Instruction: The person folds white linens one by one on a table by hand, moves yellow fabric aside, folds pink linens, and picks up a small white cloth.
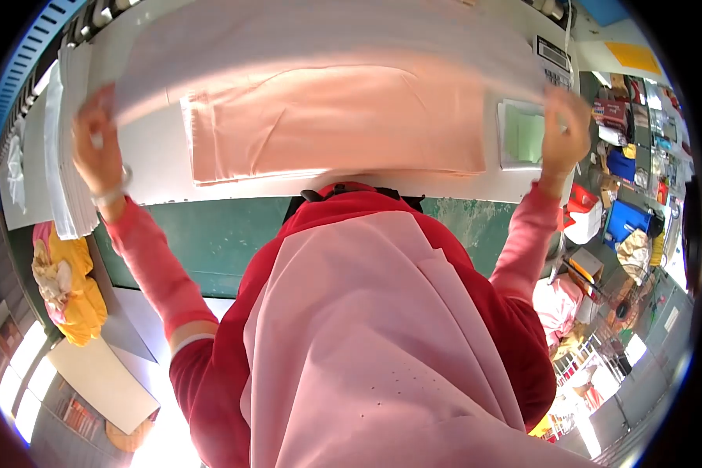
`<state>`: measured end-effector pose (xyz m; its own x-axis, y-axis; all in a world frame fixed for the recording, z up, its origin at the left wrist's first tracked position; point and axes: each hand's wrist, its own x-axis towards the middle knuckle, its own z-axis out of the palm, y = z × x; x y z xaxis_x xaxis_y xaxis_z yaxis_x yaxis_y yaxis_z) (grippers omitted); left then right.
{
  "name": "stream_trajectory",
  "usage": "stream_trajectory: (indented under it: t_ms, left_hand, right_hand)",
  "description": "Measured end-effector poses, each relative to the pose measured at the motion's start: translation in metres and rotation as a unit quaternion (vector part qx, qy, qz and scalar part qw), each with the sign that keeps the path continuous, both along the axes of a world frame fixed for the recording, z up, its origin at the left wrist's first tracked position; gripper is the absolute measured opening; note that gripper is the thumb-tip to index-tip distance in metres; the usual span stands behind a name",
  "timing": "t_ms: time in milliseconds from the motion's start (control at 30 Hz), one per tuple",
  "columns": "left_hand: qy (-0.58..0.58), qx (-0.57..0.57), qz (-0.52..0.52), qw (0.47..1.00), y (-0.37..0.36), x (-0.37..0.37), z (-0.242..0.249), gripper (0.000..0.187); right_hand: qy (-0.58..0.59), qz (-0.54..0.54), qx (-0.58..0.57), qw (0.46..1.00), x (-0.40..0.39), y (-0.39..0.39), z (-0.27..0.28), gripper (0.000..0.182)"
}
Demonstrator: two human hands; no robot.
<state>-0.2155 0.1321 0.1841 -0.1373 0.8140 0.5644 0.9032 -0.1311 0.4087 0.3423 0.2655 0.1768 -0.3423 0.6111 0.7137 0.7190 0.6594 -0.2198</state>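
Note:
A wide, pale thin sheet (pixel 327 31) stretches between my hands across the far side of the white table, its near edge blurred and lifted. My left hand (pixel 99 144) pinches its left end, thumb and fingers together. At the opposite end, my right hand (pixel 565 132) grips the sheet's right corner in the same way. Under and in front of the sheet lies a folded peach cloth (pixel 335 125), flat with a few creases, near the table's front edge. Part of this cloth is hidden by the sheet.
Right of the cloth are a pale green paper pad (pixel 524 139) and a calculator (pixel 552 54). A stack of white sheets (pixel 72 156) stands at the table's left end. Yellow cloth (pixel 82 288) hangs lower left. Cluttered shelves (pixel 639 156) line the right side.

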Motion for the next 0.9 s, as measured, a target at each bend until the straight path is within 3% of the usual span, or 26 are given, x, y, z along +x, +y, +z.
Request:
stream_trajectory:
  t_ms: [100, 167, 200, 233, 267, 333, 433, 500, 567, 633, 733, 800, 833, 900]
  left_hand:
    - [0.017, -0.055, -0.005, 0.998, -0.054, 0.026, -0.042, 0.015]
    - [0.055, -0.124, -0.011, 0.991, -0.082, 0.037, -0.081, 0.017]
    - [0.082, -0.181, 0.004, 0.98, -0.096, 0.039, -0.104, 0.016]
    - [0.107, -0.238, 0.031, 0.965, -0.11, 0.028, -0.129, 0.017]
    - [0.113, -0.222, 0.046, 0.967, -0.109, 0.023, -0.128, 0.017]
    - [0.125, -0.192, 0.074, 0.971, -0.098, 0.018, -0.11, 0.017]
    - [0.09, -0.096, 0.023, 0.991, -0.048, 0.05, -0.073, 0.019]
    - [0.053, -0.051, -0.082, 0.994, -0.009, 0.085, -0.08, 0.022]
    - [0.113, -0.106, -0.173, 0.973, 0.013, 0.13, -0.097, 0.035]
    - [0.204, -0.172, -0.183, 0.946, 0.018, 0.16, -0.122, 0.054]
    - [0.237, -0.23, -0.015, 0.944, 0.027, 0.119, -0.149, 0.062]
    - [0.263, -0.23, 0.038, 0.936, 0.031, 0.068, -0.168, 0.07]
    - [0.266, -0.297, 0.111, 0.91, 0.033, 0.068, -0.153, 0.072]
    - [0.244, -0.332, 0.14, 0.9, 0.046, 0.045, -0.16, 0.072]
  right_hand:
    - [-0.039, -0.044, -0.112, 0.992, 0.009, -0.067, -0.039, 0.023]
    - [-0.009, -0.008, -0.229, 0.973, 0.011, -0.101, -0.081, 0.027]
    - [-0.109, -0.008, -0.238, 0.965, 0.014, -0.113, -0.1, 0.026]
    - [-0.067, -0.029, -0.268, 0.961, 0.015, -0.12, -0.108, 0.025]
    - [-0.024, -0.049, -0.295, 0.954, 0.014, -0.123, -0.112, 0.024]
    - [-0.023, -0.039, -0.26, 0.965, 0.014, -0.105, -0.098, 0.026]
    - [0.036, 0.004, -0.204, 0.978, -0.016, -0.062, -0.086, 0.028]
    - [-0.044, 0.088, -0.19, 0.977, -0.056, -0.042, -0.089, 0.031]
    - [-0.148, 0.091, -0.077, 0.982, -0.113, -0.057, -0.072, 0.043]
    - [-0.235, 0.08, -0.164, 0.955, -0.128, -0.058, -0.097, 0.054]
    - [-0.26, -0.032, -0.208, 0.943, -0.08, -0.033, -0.157, 0.061]
    - [-0.266, -0.152, -0.222, 0.926, -0.043, -0.021, -0.169, 0.061]
    - [-0.291, -0.214, -0.231, 0.904, -0.032, -0.016, -0.166, 0.062]
    - [-0.277, -0.202, -0.221, 0.913, -0.024, -0.003, -0.162, 0.06]
